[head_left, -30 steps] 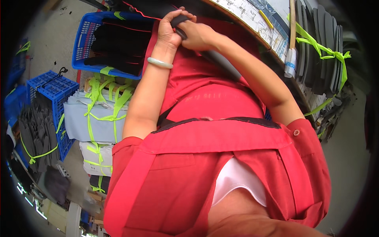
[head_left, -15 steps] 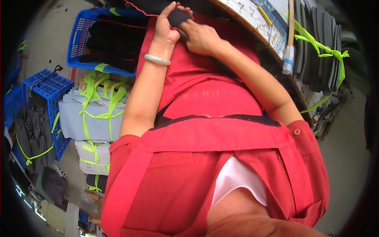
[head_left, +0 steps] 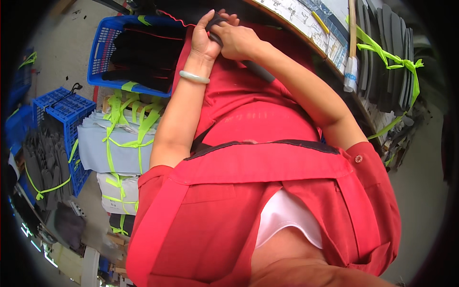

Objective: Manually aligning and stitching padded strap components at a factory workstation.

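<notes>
At the upper middle, my two hands meet over a black cloth piece (head_left: 216,20). My left hand (head_left: 206,42), palm turned up below a pale bangle, has its thumb raised on one side of the piece and its fingers curled behind it. Pressed against that palm, my right hand (head_left: 239,42) is closed with its knuckles up and its fingertips hidden. From beneath my right wrist sticks out a dark grey strip (head_left: 259,71); whether it joins the black piece cannot be seen. Black material with a wavy red edge (head_left: 176,19) lies just beyond my left hand.
A blue basket (head_left: 98,52) of black pieces stands left of my knees. Below it are tied light-blue sheets (head_left: 112,146) and a blue crate (head_left: 64,107) beside bundled grey strips (head_left: 45,158). To the right, a worn bench (head_left: 311,36) bears a yellow cutter (head_left: 320,22) and tied dark panels (head_left: 385,52).
My hands have drawn closer together, covering more of the black piece. The dark grey strip now shows below my right wrist. The view has shifted slightly, moving the baskets right.
</notes>
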Action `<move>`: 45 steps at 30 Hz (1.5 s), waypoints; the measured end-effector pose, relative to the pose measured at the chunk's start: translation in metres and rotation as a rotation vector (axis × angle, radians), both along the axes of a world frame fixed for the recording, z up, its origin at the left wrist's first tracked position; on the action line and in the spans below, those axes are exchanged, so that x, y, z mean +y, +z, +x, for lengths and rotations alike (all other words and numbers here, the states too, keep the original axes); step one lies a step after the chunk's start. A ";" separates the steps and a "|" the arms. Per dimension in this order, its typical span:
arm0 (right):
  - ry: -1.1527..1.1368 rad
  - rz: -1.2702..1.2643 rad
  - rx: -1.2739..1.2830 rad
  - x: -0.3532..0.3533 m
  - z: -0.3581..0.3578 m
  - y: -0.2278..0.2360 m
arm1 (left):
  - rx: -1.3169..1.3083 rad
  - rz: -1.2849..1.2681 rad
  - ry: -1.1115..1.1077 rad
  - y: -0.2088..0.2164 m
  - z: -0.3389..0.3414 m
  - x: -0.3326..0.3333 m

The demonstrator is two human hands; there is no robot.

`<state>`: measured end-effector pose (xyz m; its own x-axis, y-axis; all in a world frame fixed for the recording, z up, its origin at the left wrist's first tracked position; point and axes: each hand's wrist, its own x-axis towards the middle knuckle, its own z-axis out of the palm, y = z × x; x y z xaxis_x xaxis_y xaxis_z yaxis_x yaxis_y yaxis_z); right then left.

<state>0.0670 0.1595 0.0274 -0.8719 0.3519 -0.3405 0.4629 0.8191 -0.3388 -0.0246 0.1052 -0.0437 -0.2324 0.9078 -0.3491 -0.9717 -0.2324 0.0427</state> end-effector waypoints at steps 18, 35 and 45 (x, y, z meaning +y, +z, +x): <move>-0.111 -0.131 -0.070 -0.005 0.009 0.017 | -0.002 0.184 -0.010 -0.014 -0.004 0.004; -0.023 -0.071 0.131 -0.016 0.045 0.017 | -0.089 0.057 -0.028 -0.004 -0.002 0.001; -0.008 -0.043 0.033 -0.008 0.035 0.009 | 0.010 -0.001 -0.007 0.003 0.007 -0.002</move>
<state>0.1021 0.1518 0.0361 -0.8803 0.3443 -0.3264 0.4571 0.7997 -0.3892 -0.0178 0.1032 -0.0405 -0.2299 0.9089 -0.3480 -0.9727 -0.2260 0.0523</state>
